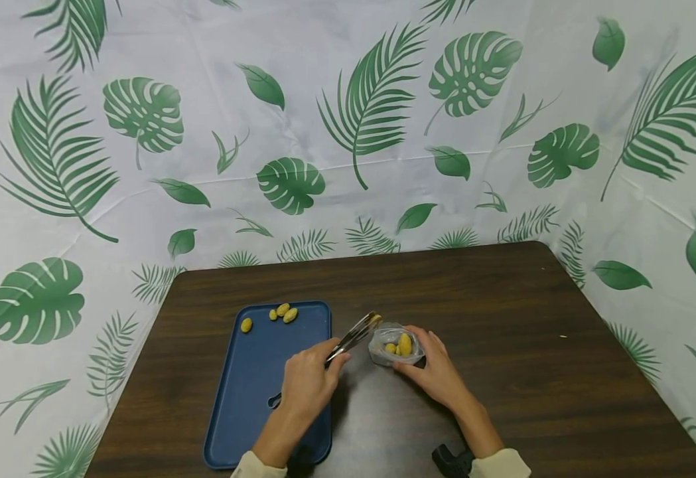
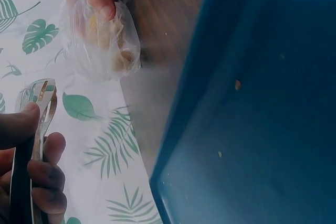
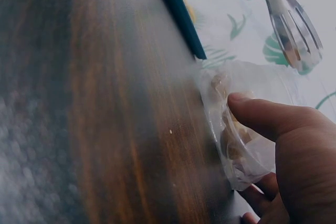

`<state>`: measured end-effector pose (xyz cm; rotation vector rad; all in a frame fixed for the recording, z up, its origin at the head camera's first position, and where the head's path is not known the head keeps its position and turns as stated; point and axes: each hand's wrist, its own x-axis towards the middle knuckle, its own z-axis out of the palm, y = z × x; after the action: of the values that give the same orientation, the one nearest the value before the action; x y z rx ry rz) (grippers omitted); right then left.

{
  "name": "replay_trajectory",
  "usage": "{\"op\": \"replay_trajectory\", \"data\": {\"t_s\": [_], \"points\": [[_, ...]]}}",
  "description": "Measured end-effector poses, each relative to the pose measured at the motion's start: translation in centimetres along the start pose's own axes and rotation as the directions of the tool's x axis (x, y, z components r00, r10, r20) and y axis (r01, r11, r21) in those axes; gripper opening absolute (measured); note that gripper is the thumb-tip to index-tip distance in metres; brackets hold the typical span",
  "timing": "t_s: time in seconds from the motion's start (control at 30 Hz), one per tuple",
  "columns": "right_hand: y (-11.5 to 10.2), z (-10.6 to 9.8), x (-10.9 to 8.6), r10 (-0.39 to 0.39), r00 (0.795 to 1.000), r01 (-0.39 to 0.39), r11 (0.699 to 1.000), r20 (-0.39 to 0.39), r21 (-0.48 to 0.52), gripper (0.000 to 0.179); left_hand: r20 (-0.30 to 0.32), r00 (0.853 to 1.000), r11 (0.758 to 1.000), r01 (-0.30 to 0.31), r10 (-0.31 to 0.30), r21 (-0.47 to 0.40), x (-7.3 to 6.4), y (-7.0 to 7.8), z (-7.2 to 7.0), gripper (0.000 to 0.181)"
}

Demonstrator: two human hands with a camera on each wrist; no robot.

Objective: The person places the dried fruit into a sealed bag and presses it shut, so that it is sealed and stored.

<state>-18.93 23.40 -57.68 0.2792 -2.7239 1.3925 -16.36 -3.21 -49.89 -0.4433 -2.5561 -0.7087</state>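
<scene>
My left hand (image 1: 310, 377) grips metal tongs (image 1: 353, 335) with dark handles, their tips pointing toward the bag. A yellow-brown patch shows between the tong tips in the head view. My right hand (image 1: 437, 372) holds a clear plastic bag (image 1: 377, 348), thumb on the near side and fingers round the far side. Inside its open mouth lie several yellow oval pieces (image 1: 405, 344). In the right wrist view the thumb presses against the bag (image 3: 212, 114), and the tongs (image 3: 296, 30) are just beyond it. More yellow oval pieces (image 1: 290, 315) lie at the far end of a blue tray (image 1: 258, 372).
The tray stands at the left of a dark wooden table (image 1: 533, 318), partly under my left forearm. Small crumbs (image 2: 238, 85) are on the tray, and a pale fleck (image 1: 563, 336) lies on the table at right. A leaf-print cloth (image 1: 348, 219) hangs behind the table.
</scene>
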Motion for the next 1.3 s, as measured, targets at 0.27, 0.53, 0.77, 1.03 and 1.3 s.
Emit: {"op": "replay_trajectory", "data": {"t_s": [0.27, 0.53, 0.77, 1.03, 1.3], "points": [[0.0, -0.1, -0.1, 0.003, 1.000, -0.003, 1.000, -0.002, -0.005, 0.074, 0.036, 0.999, 1.000, -0.006, 0.006, -0.014, 0.1, 0.7, 0.3, 0.024], [0.0, -0.1, 0.0, -0.003, 1.000, 0.003, 1.000, -0.004, 0.000, 0.073, 0.050, 0.998, 0.999, -0.035, 0.036, -0.025, 0.0, 1.1, 0.7, 0.019], [0.0, -0.1, -0.1, -0.025, 1.000, 0.025, 1.000, -0.011, 0.014, 0.073, 0.063, 0.995, 0.997, -0.071, 0.074, -0.041, -0.1, 1.2, 0.8, 0.026], [0.0, 0.0, -0.1, -0.029, 0.999, 0.029, 1.000, -0.017, 0.010, 0.073, 0.114, 0.993, 0.998, -0.001, 0.008, -0.064, 0.0, 0.8, 0.4, 0.048], [0.0, 0.0, -0.2, -0.019, 1.000, 0.019, 1.000, -0.009, 0.003, 0.074, 0.090, 0.994, 0.997, 0.060, -0.057, -0.037, 0.0, -0.1, -0.2, 0.046]]}}
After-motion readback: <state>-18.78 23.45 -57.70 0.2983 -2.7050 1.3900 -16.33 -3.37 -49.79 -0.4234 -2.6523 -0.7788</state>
